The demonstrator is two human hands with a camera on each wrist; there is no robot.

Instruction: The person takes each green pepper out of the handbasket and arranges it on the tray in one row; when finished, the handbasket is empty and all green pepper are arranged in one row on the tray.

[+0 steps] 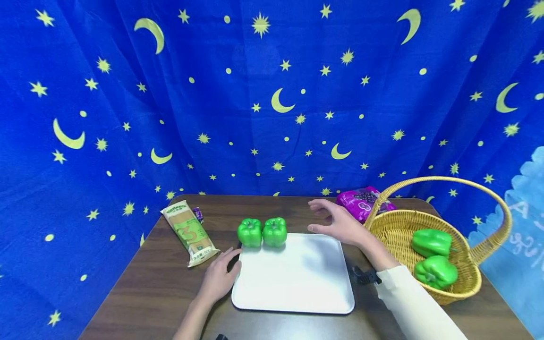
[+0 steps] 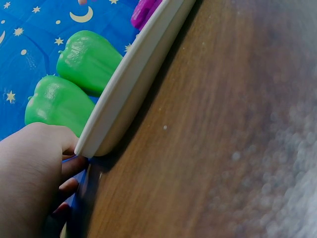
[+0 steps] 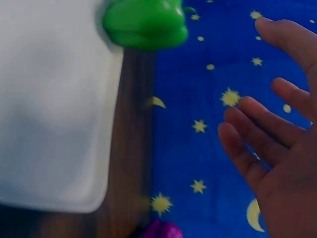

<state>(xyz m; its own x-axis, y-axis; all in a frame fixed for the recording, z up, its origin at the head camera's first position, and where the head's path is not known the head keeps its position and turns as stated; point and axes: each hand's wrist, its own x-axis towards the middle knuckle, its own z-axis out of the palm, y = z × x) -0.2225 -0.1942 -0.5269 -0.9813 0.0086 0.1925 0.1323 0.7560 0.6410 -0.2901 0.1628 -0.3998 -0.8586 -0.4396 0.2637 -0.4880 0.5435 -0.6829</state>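
Two green bell peppers, the left one (image 1: 250, 233) and the right one (image 1: 275, 232), sit side by side at the far left corner of a white tray (image 1: 297, 278). My left hand (image 1: 218, 277) rests beside the tray's left edge. Its thumb and index finger touch the rim near that corner; the left wrist view shows the other fingers partly in shadow. Above the tray's far right corner my right hand (image 1: 340, 222) hovers, holding nothing. In the right wrist view its fingers (image 3: 247, 153) are spread and loosely bent, apart from the pepper (image 3: 146, 25).
A wicker basket (image 1: 391, 222) with a tall handle stands at the right, holding two green bell peppers (image 1: 435, 272). Behind it lies a purple package (image 1: 361, 203). At the left are a noodle packet (image 1: 190, 233) and a small purple wrapper (image 1: 198, 215). A star-patterned blue curtain (image 1: 238, 118) hangs behind the table.
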